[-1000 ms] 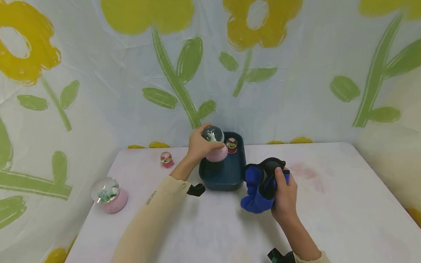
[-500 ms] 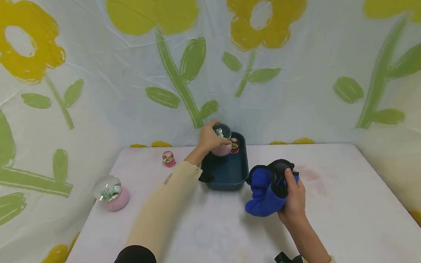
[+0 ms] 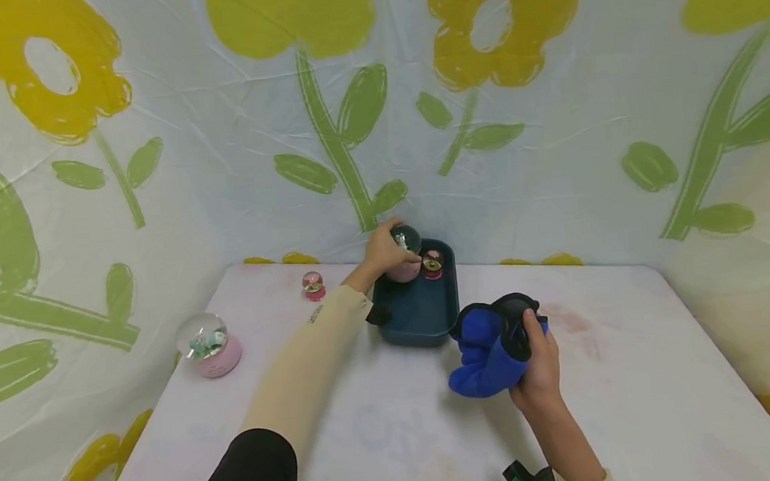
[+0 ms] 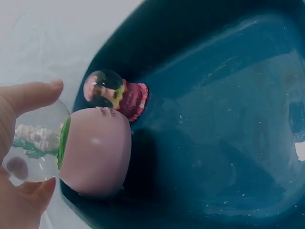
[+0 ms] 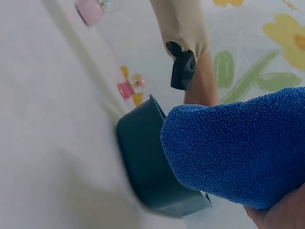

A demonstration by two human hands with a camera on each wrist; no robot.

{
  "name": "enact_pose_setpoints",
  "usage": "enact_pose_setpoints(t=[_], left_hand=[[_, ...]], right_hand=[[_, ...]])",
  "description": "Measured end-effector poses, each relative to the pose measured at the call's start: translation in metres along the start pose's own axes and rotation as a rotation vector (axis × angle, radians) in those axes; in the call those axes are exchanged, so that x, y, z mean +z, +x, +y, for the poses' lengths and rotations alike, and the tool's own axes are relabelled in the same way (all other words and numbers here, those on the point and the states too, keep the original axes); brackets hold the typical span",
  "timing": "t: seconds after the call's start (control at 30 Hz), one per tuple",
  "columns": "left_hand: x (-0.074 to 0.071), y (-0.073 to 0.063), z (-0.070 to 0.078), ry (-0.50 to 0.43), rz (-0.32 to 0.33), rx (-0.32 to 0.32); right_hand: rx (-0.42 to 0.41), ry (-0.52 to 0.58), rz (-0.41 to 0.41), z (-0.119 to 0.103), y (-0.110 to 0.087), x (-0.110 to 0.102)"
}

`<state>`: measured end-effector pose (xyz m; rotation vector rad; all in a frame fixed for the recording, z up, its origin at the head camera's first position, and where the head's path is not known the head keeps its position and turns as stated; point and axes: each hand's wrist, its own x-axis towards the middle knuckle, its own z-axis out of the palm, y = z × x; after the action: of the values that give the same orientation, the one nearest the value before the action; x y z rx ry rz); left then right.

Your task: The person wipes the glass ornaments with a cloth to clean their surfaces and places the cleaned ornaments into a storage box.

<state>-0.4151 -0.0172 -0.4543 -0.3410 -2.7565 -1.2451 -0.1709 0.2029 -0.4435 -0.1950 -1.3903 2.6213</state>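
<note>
My left hand point(image 3: 382, 252) grips the glass ball of a snow globe point(image 4: 97, 151) with a pink base, fingers and thumb on either side. The globe is low inside the back left of a dark teal tray point(image 3: 422, 313); whether its base touches the floor, I cannot tell. Close beside it in the tray is a small snow globe point(image 3: 433, 264) with a dark pink base. To the right of the tray, my right hand point(image 3: 541, 368) holds a blue terry-cloth mitt-like piece point(image 3: 488, 363) with black edging above the table. Its fingers are mostly hidden in the right wrist view.
Another large pink-based snow globe point(image 3: 215, 354) lies tilted near the table's left edge. A small pink snow globe point(image 3: 313, 285) stands left of the tray. A flower-printed cloth backdrop point(image 3: 237, 205) rises behind the white table point(image 3: 631, 372).
My left hand has moved right and lowered the snow globe into the tray beside the small one. My right hand has shifted slightly right with the blue cloth piece.
</note>
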Motion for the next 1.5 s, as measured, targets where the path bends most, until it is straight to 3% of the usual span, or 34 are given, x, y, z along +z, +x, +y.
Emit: enact_pose_setpoints(t=[0.13,0.2,0.3,0.43,0.6,0.83,1.07,1.3,1.5], left_hand=[[0.006,0.0,-0.012,-0.039,0.022,0.002],[0.008,-0.001,-0.017,-0.041,0.029,0.004],[0.011,-0.002,-0.022,-0.026,0.033,0.012],[0.013,-0.003,-0.023,-0.035,0.03,0.017],[0.015,-0.005,-0.023,-0.025,0.021,0.0],[0.017,0.002,-0.022,-0.034,0.024,0.045],[0.008,-0.002,-0.023,-0.068,-0.033,0.017],[0.007,-0.003,-0.026,-0.138,-0.064,0.004],[0.012,-0.006,-0.03,-0.155,-0.076,-0.024]], right_hand=[[-0.005,-0.041,0.047,0.004,0.001,0.002],[-0.035,-0.126,0.089,0.008,0.0,0.004],[-0.138,-0.265,0.114,0.014,-0.002,0.007],[-0.254,-0.363,0.071,0.019,-0.003,0.009],[-0.24,-0.394,0.018,0.021,-0.004,0.008],[-0.275,-0.429,-0.007,0.021,0.001,0.012],[-0.317,-0.599,-0.017,0.026,0.0,0.017],[-0.408,-0.664,-0.113,0.025,-0.004,0.018],[-0.382,-0.67,-0.123,0.029,-0.007,0.015]])
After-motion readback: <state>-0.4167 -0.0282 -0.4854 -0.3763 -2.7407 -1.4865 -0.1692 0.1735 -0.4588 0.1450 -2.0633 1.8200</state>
